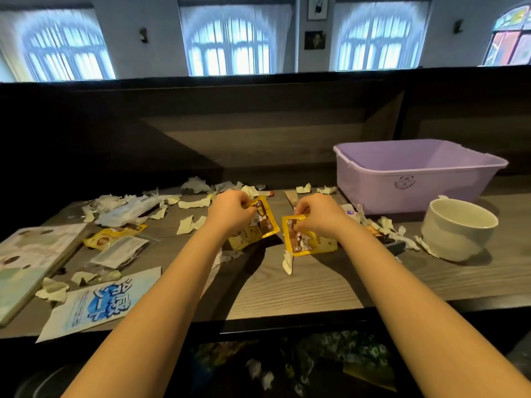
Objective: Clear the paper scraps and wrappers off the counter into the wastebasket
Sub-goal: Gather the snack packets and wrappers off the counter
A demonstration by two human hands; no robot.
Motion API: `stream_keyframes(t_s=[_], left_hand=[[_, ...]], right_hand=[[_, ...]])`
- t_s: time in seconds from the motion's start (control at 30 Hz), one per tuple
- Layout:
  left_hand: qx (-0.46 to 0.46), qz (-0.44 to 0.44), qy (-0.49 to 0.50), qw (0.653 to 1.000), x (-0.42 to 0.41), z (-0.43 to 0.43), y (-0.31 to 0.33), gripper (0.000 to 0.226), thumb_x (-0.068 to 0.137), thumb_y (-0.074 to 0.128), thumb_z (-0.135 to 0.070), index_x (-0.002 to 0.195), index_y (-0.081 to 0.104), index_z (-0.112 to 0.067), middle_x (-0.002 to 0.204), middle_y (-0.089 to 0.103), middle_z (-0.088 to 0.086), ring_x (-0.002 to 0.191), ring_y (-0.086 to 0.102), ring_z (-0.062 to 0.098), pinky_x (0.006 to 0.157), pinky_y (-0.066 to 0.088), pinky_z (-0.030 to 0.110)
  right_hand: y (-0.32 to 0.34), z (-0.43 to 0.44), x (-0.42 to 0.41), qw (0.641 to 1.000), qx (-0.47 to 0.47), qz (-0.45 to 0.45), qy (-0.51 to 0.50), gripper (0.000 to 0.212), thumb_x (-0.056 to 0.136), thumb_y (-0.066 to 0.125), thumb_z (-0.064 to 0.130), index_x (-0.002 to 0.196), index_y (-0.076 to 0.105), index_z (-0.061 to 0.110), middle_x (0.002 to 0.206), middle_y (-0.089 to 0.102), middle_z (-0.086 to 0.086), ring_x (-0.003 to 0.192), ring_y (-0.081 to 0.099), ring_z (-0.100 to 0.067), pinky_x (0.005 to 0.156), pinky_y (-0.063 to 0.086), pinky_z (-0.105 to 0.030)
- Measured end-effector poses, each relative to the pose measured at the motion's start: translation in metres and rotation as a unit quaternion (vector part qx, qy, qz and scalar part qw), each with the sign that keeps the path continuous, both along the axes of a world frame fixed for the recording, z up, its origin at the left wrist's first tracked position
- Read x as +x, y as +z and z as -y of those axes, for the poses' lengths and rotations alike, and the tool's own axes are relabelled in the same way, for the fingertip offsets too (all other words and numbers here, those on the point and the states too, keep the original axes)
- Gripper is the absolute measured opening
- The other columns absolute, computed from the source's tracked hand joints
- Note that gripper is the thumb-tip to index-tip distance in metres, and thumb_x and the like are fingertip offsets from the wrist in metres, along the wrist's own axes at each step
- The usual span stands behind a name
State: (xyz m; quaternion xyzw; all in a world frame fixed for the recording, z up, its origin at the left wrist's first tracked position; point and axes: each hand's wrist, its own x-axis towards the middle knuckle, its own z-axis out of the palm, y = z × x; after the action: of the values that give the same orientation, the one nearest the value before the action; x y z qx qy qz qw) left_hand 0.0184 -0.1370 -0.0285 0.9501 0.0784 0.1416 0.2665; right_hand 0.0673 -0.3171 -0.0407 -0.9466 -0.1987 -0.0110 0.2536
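Fingers of my left hand (230, 214) pinch one yellow wrapper (264, 225), and my right hand (316, 216) pinches a second yellow wrapper (313, 245), both over the counter (287, 297). Right of my fingers sits a purple tub (402, 182); the wastebasket (287, 366) seems to be below my wrists. I judge the wrappers light, slick and crinkly, best held by a corner. Paper scraps (188, 225) left of my fingers look flimsy.

Both forearms are bare along their whole visible length, slim and smooth; the left hand (232, 214) and right hand (319, 216) are bare too.
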Motion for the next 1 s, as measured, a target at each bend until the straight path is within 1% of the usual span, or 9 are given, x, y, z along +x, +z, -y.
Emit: stream_keyframes(t_s=[0.07, 0.13, 0.3, 0.37, 0.53, 0.67, 0.83, 0.93, 1.0], left_hand=[[-0.021, 0.037, 0.009, 0.999, 0.000, 0.000, 0.004, 0.009, 0.090, 0.057, -0.020, 0.094, 0.063, -0.013, 0.091, 0.061, 0.005, 0.090, 0.062, 0.021, 0.077, 0.057, 0.038], [-0.053, 0.070, 0.024, 0.996, -0.001, -0.001, 0.008, 0.010, 0.091, 0.057, -0.019, 0.094, 0.062, -0.011, 0.090, 0.061, 0.003, 0.086, 0.060, 0.017, 0.069, 0.055, 0.032], [-0.081, 0.094, 0.056, 0.991, -0.004, -0.002, 0.016, 0.008, 0.090, 0.060, -0.022, 0.093, 0.064, -0.016, 0.086, 0.060, -0.003, 0.077, 0.055, 0.008, 0.055, 0.041, 0.018], [-0.091, 0.098, 0.056, 0.989, -0.004, -0.001, 0.020, 0.010, 0.090, 0.060, -0.022, 0.094, 0.065, -0.014, 0.088, 0.062, -0.001, 0.077, 0.056, 0.008, 0.058, 0.044, 0.019], [-0.105, 0.143, 0.034, 0.984, -0.001, 0.011, 0.029, 0.016, 0.091, 0.059, -0.021, 0.101, 0.065, -0.010, 0.098, 0.065, 0.003, 0.086, 0.056, 0.010, 0.071, 0.049, 0.026], [-0.115, 0.190, 0.035, 0.974, 0.010, 0.025, 0.038, 0.015, 0.091, 0.059, -0.022, 0.098, 0.065, -0.010, 0.099, 0.066, 0.004, 0.088, 0.059, 0.011, 0.072, 0.049, 0.026], [-0.108, 0.239, 0.010, 0.965, 0.035, 0.063, 0.060, 0.017, 0.091, 0.058, -0.024, 0.100, 0.065, -0.011, 0.102, 0.068, 0.003, 0.091, 0.061, 0.012, 0.071, 0.048, 0.023], [-0.117, 0.244, -0.017, 0.963, 0.054, 0.092, 0.074, 0.019, 0.091, 0.058, -0.024, 0.104, 0.065, -0.013, 0.107, 0.067, 0.002, 0.099, 0.063, 0.015, 0.074, 0.051, 0.024], [-0.118, 0.232, -0.049, 0.964, 0.068, 0.111, 0.080, 0.018, 0.091, 0.058, -0.023, 0.105, 0.065, -0.013, 0.107, 0.067, 0.002, 0.098, 0.063, 0.014, 0.075, 0.053, 0.025]], right_hand=[[0.007, 0.003, 0.000, 0.999, 0.035, 0.010, 0.004, 0.013, 0.079, 0.073, 0.019, 0.088, 0.064, 0.022, 0.090, 0.062, 0.004, 0.090, 0.060, -0.014, 0.084, 0.054, -0.035], [0.013, 0.006, 0.001, 0.998, 0.059, 0.014, 0.012, 0.010, 0.081, 0.071, 0.018, 0.084, 0.062, 0.020, 0.085, 0.062, 0.002, 0.085, 0.061, -0.014, 0.079, 0.055, -0.032], [0.021, 0.010, 0.001, 0.994, 0.102, 0.025, 0.014, 0.015, 0.087, 0.065, 0.016, 0.080, 0.054, 0.024, 0.086, 0.061, -0.001, 0.083, 0.060, -0.015, 0.071, 0.050, -0.025], [0.023, 0.010, 0.001, 0.988, 0.147, 0.046, -0.002, 0.016, 0.088, 0.063, 0.017, 0.079, 0.051, 0.023, 0.088, 0.061, -0.003, 0.084, 0.059, -0.016, 0.073, 0.051, -0.027], [0.030, 0.017, 0.004, 0.956, 0.270, 0.098, -0.061, 0.017, 0.090, 0.061, 0.020, 0.079, 0.049, 0.021, 0.079, 0.056, 0.000, 0.074, 0.053, -0.011, 0.059, 0.043, -0.019], [0.041, 0.034, 0.011, 0.921, 0.341, 0.148, -0.116, 0.014, 0.091, 0.060, 0.021, 0.082, 0.049, 0.018, 0.089, 0.059, -0.003, 0.085, 0.057, -0.015, 0.062, 0.047, -0.021], [0.054, 0.072, 0.022, 0.888, 0.356, 0.236, -0.169, 0.013, 0.094, 0.056, 0.021, 0.099, 0.053, 0.009, 0.093, 0.058, -0.002, 0.087, 0.056, -0.013, 0.059, 0.045, -0.019], [0.057, 0.096, 0.033, 0.889, 0.319, 0.253, -0.210, 0.012, 0.095, 0.052, 0.018, 0.104, 0.054, 0.010, 0.094, 0.059, -0.004, 0.085, 0.055, -0.017, 0.067, 0.047, -0.029], [0.055, 0.111, 0.039, 0.898, 0.276, 0.258, -0.227, 0.008, 0.094, 0.051, 0.014, 0.101, 0.054, 0.012, 0.092, 0.059, -0.005, 0.082, 0.053, -0.020, 0.065, 0.042, -0.029]])
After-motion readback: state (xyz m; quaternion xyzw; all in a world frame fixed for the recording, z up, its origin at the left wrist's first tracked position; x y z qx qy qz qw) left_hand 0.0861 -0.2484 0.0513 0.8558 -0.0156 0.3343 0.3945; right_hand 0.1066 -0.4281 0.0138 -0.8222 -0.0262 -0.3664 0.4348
